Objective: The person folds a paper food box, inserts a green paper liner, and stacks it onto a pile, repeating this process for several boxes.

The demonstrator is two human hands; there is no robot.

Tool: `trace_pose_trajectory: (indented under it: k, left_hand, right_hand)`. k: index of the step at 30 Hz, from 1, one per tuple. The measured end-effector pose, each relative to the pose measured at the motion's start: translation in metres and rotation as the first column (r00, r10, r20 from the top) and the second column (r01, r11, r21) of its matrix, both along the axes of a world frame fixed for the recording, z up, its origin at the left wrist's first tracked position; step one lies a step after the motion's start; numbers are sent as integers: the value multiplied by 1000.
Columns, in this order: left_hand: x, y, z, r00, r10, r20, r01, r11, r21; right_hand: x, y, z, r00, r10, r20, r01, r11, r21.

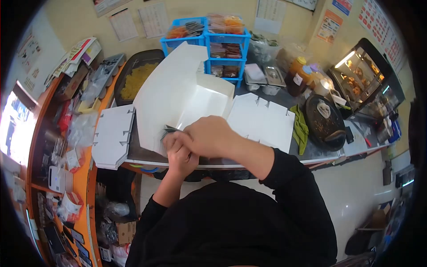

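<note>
A white cardboard box (208, 104) stands partly folded on the counter in front of me, with its tall lid panel (162, 84) raised on the left. My left hand (181, 156) is closed at the box's near left corner, fingers curled against the cardboard. My right hand (211, 135) crosses over from the right, and its curled fingers meet those of the left at the same corner. Beside the fingertips shows a small dark shape (170, 129) that I cannot make out. The fingers partly hide the cardboard between them.
Flat white box blanks lie left (112, 133) and right (262, 121) of the box. Blue baskets (227, 55) with packets stand behind. A dark tray (120, 75) holds yellow food. Rightward are a green cloth (300, 130), a black oval pan (325, 129), sauce bottles (299, 80) and a lit display case (360, 78).
</note>
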State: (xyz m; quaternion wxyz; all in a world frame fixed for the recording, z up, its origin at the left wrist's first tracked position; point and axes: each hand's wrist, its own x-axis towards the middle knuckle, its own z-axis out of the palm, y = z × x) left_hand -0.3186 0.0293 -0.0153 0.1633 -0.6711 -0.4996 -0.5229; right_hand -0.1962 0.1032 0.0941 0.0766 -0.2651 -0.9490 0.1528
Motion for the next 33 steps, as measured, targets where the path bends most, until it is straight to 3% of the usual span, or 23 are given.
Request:
trace_pose_trajectory:
  k: [1, 4, 7, 9, 10, 11, 13, 16, 17, 18, 23, 26, 27, 30, 31, 33]
  left_hand:
    - [2, 2, -3, 1000, -13, 20, 12, 1000, 23]
    - [7, 0, 7, 995, 49, -82, -54, 996, -68]
    - [7, -9, 10, 989, 78, -122, -76, 997, 27]
    - [7, -22, 3, 979, 110, -173, -100, 993, 64]
    - [4, -29, -6, 981, 81, -174, -67, 994, 88]
    - [3, -38, -15, 983, 52, -177, -33, 994, 106]
    - [1, -49, -35, 986, -47, -162, 57, 997, 57]
    - [9, -63, -54, 974, -220, -44, 206, 955, -215]
    - [15, -66, -50, 967, -253, 20, 244, 905, -348]
    - [21, -65, -45, 958, -276, 80, 281, 841, -463]
    - [37, -55, -41, 920, -306, 247, 393, 697, -600]
    - [50, -43, -38, 887, -340, 313, 461, 592, -662]
    - [56, -41, -41, 876, -348, 334, 481, 578, -659]
    - [81, -32, -46, 858, -391, 333, 510, 568, -646]
    - [88, -27, -49, 855, -402, 327, 514, 585, -628]
    - [104, -19, -52, 853, -412, 320, 519, 614, -594]
  right_hand:
    - [3, -3, 2, 999, -20, 43, 22, 999, -36]
    - [21, -2, -10, 919, 70, -387, -90, 995, -33]
    - [66, 37, -24, 590, 323, -740, 27, 908, 418]
    - [117, 70, -79, 581, -20, -814, 348, 910, 227]
    - [142, 80, -102, 608, -324, -725, 393, 916, -80]
    - [175, 88, -129, 790, -409, -456, 408, 907, -106]
    - [222, 87, -165, 938, -342, 59, 346, 916, -204]
    - [255, 87, -206, 942, -283, 180, 321, 917, -238]
    - [263, 93, -216, 956, -263, 126, 288, 923, -255]
    - [266, 99, -219, 931, -326, 167, 362, 885, -292]
    - [271, 123, -207, 926, -331, 183, 378, 791, -481]
    - [282, 140, -232, 937, -336, 93, 331, 772, -543]
    - [282, 145, -231, 930, -351, 111, 361, 813, -456]
    - [280, 147, -222, 838, -529, -136, 477, 830, -290]
    - [276, 142, -206, 807, -549, -218, 522, 836, -173]
    - [272, 130, -165, 817, -523, -241, 517, 851, -94]
